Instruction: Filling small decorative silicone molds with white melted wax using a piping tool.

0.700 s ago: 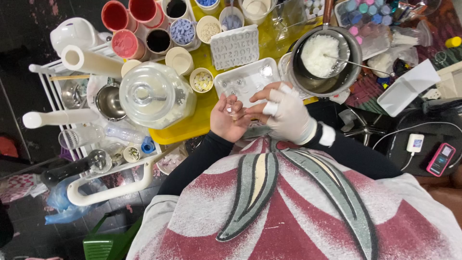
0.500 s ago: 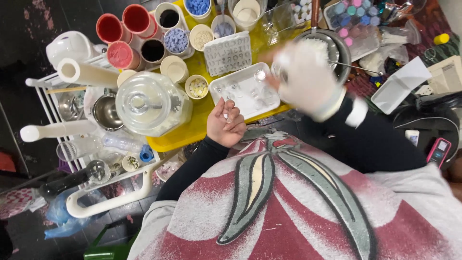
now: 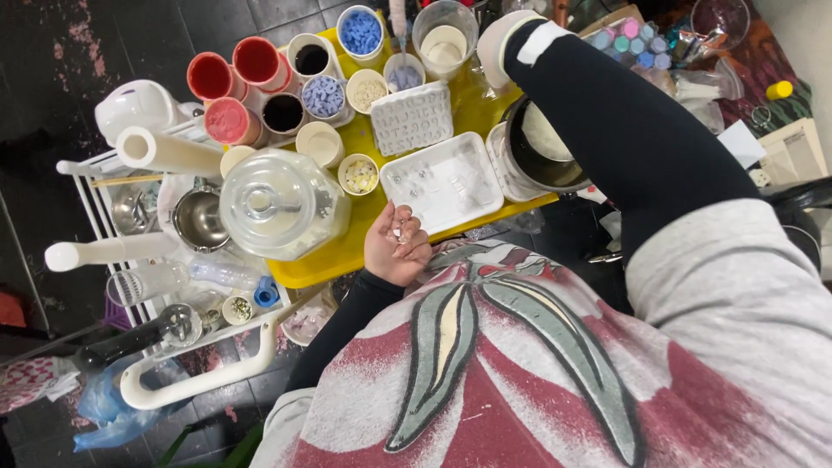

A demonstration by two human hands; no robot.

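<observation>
My left hand [image 3: 395, 249] is cupped palm up just off the near edge of the yellow tray [image 3: 340, 257], with a few small clear pieces lying in the palm. My right hand [image 3: 497, 42], in a white glove, is stretched to the far side of the tray beside a clear cup of white liquid [image 3: 444, 45]. Its fingers are hidden, so I cannot tell if it holds anything. Between the hands sit a white rectangular mould tray [image 3: 442, 182], a white letter mould [image 3: 412, 117] and a metal pot of white material [image 3: 539, 149] under my right forearm.
Red, black and blue-filled cups [image 3: 260, 82] crowd the tray's far left. A round glass lidded jar [image 3: 277, 204] stands at the near left. A white wire rack [image 3: 173, 381] with bottles and rolls sits left of it. Pastel pots [image 3: 628, 39] lie at the far right.
My right hand has left my left palm and swung up past the pot to the far cups. The left hand stays cupped, slightly lower.
</observation>
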